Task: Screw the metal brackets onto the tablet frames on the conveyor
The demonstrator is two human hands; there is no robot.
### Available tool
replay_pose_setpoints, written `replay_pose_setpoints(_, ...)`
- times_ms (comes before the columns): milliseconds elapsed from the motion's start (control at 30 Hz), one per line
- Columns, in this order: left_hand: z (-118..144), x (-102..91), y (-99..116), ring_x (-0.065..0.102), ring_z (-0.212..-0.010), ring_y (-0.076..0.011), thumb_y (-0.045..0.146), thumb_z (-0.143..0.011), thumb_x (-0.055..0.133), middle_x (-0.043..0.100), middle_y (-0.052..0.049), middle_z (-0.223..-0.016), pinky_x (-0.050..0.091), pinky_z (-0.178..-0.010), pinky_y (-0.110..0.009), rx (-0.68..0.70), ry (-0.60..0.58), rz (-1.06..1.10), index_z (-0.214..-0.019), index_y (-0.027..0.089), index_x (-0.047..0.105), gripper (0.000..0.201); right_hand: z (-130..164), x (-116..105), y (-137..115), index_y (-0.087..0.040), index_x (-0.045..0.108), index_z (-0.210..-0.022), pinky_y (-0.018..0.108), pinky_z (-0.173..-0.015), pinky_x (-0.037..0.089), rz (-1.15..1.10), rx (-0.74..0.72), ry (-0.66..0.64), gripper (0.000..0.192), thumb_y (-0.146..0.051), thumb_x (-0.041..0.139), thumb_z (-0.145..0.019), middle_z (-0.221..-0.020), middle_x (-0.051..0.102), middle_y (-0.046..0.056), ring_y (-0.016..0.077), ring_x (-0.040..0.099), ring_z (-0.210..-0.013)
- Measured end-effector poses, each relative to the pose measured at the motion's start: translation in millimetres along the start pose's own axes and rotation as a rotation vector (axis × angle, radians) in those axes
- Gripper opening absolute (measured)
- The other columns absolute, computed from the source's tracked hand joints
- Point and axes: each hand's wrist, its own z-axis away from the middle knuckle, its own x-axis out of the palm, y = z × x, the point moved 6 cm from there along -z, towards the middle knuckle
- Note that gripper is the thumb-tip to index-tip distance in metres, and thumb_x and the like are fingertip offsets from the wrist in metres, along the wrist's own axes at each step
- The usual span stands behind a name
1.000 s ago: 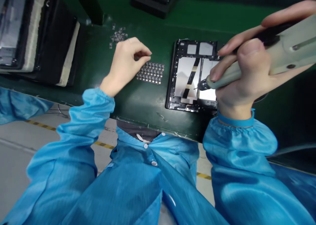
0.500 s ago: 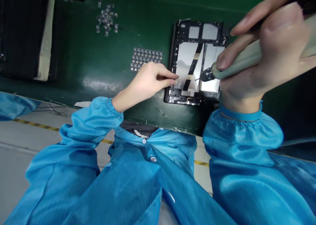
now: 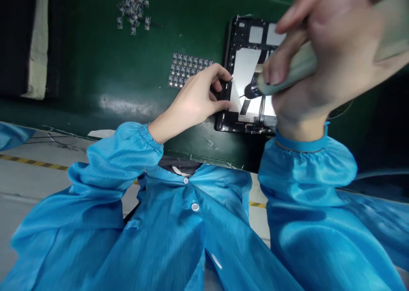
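Observation:
An opened tablet chassis [image 3: 245, 65] with silver plates and a dark ribbon lies on the green mat [image 3: 134, 82]. My left hand [image 3: 198, 97] rests against the chassis's left edge, fingertips pinched on it; whether a small part sits between them is hidden. My right hand [image 3: 322, 56] grips a grey electric screwdriver [image 3: 287, 76], its dark tip down over the middle of the chassis. A grid of small square parts [image 3: 187, 69] lies just left of the chassis, behind my left hand.
A loose pile of small metal parts [image 3: 132, 7] lies at the back left of the mat. A black tray with a pale foam edge [image 3: 32, 48] stands at far left. The table's front edge runs just below the chassis; grey floor with yellow tape lies beneath.
My left hand went from the grid of small parts to the chassis's left edge. The screwdriver tip shifted left and nearer over the chassis. The view tilted down.

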Motion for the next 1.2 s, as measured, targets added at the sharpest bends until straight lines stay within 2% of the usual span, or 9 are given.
replay_pose_setpoints(167, 9.5, 2.6, 6.2, 0.076, -0.088, -0.022, 0.009, -0.087, 0.096, 0.073, -0.007, -0.117, 0.065, -0.077, -0.037, 0.008, 0.037, 0.037, -0.128, 0.026, 0.071, 0.05, 11.0, 26.4, -0.5, -0.029, 0.05, -0.13, 0.024, -0.057, 0.068, 0.053, -0.038, -0.063, 0.056, -0.077, 0.064, -0.105, -0.112, 0.063, 0.003, 0.0189, 0.083, -0.101)
replay_pose_setpoints(267, 12.3, 3.1, 11.3, 0.075, -0.084, -0.0199, 0.014, -0.09, 0.097, 0.074, -0.006, -0.119, 0.065, -0.079, -0.037, 0.003, 0.031, 0.026, -0.126, 0.026, 0.07, 0.046, 19.2, 44.1, -16.6, -0.025, 0.044, -0.116, 0.02, -0.052, 0.059, -0.148, -0.221, -0.107, 0.038, -0.046, 0.07, -0.098, -0.096, 0.063, -0.002, 0.0098, 0.073, -0.075)
replay_pose_setpoints(367, 12.1, 2.7, 12.0, 0.075, -0.084, -0.0202, 0.022, -0.094, 0.096, 0.075, -0.007, -0.121, 0.066, -0.082, -0.038, 0.006, 0.027, 0.019, -0.123, 0.026, 0.071, 0.039, 20.4, 57.1, -27.8, -0.022, 0.037, -0.103, 0.009, -0.058, 0.054, -0.311, -0.332, -0.199, 0.029, -0.025, 0.062, -0.09, -0.081, 0.06, -0.008, 0.0009, 0.06, -0.063)
replay_pose_setpoints(467, 11.2, 3.4, 9.1, 0.075, -0.085, -0.0212, 0.028, -0.095, 0.097, 0.077, -0.007, -0.123, 0.067, -0.084, -0.039, 0.01, 0.016, 0.018, -0.122, 0.027, 0.073, 0.036, 16.3, 58.8, -28.4, -0.02, 0.037, -0.1, 0.007, -0.065, 0.059, -0.314, -0.343, -0.198, 0.028, -0.028, 0.062, -0.091, -0.076, 0.057, -0.01, -0.0008, 0.064, -0.066)
replay_pose_setpoints(667, 9.8, 4.7, 6.7, 0.079, -0.099, -0.026, 0.027, -0.095, 0.098, 0.075, -0.008, -0.121, 0.066, -0.087, -0.039, 0.017, 0.032, 0.014, -0.122, 0.026, 0.074, 0.036, 18.6, 55.4, -25.9, -0.017, 0.044, -0.096, 0.003, -0.054, 0.047, -0.343, -0.362, -0.191, 0.015, -0.02, 0.059, -0.094, -0.08, 0.065, -0.007, -0.0025, 0.057, -0.058)
replay_pose_setpoints(767, 9.1, 5.1, 6.9, 0.078, -0.091, -0.0233, 0.022, -0.093, 0.099, 0.075, -0.007, -0.12, 0.067, -0.086, -0.039, 0.008, 0.033, 0.032, -0.121, 0.025, 0.074, 0.037, 19.1, 54.0, -21.8, -0.016, 0.047, -0.101, 0.002, -0.054, 0.047, -0.189, -0.311, -0.178, 0.02, -0.033, 0.058, -0.101, -0.089, 0.066, -0.005, -0.0022, 0.062, -0.062)
replay_pose_setpoints(933, 9.5, 5.4, 6.6, 0.077, -0.085, -0.0212, 0.023, -0.092, 0.098, 0.078, -0.007, -0.119, 0.068, -0.084, -0.039, 0.013, 0.017, 0.029, -0.118, 0.025, 0.073, 0.036, 9.1, 45.9, 4.3, -0.02, 0.057, -0.121, 0.01, -0.057, 0.059, 0.049, -0.043, -0.122, 0.066, -0.083, 0.043, -0.108, -0.106, 0.063, 0.0, 0.0126, 0.082, -0.094)
replay_pose_setpoints(1067, 9.3, 5.3, 6.8, 0.078, -0.09, -0.0241, 0.023, -0.092, 0.098, 0.078, -0.008, -0.12, 0.066, -0.079, -0.038, 0.026, 0.01, 0.043, -0.114, 0.025, 0.074, 0.034, 6.6, 49.3, 22.2, -0.022, 0.059, -0.129, 0.017, -0.066, 0.069, 0.012, -0.013, -0.185, 0.071, -0.089, 0.049, -0.106, -0.108, 0.063, 0.002, 0.0176, 0.083, -0.109)
replay_pose_setpoints(1200, 7.3, 2.9, 13.4, 0.077, -0.08, -0.0222, 0.015, -0.088, 0.096, 0.078, -0.006, -0.115, 0.063, -0.073, -0.04, 0.015, 0.004, 0.095, -0.102, 0.025, 0.07, 0.032, 10.2, 56.7, 35.2, -0.022, 0.057, -0.128, 0.023, -0.076, 0.074, -0.027, -0.052, -0.22, 0.071, -0.088, 0.061, -0.102, -0.112, 0.063, 0.003, 0.0201, 0.081, -0.12)
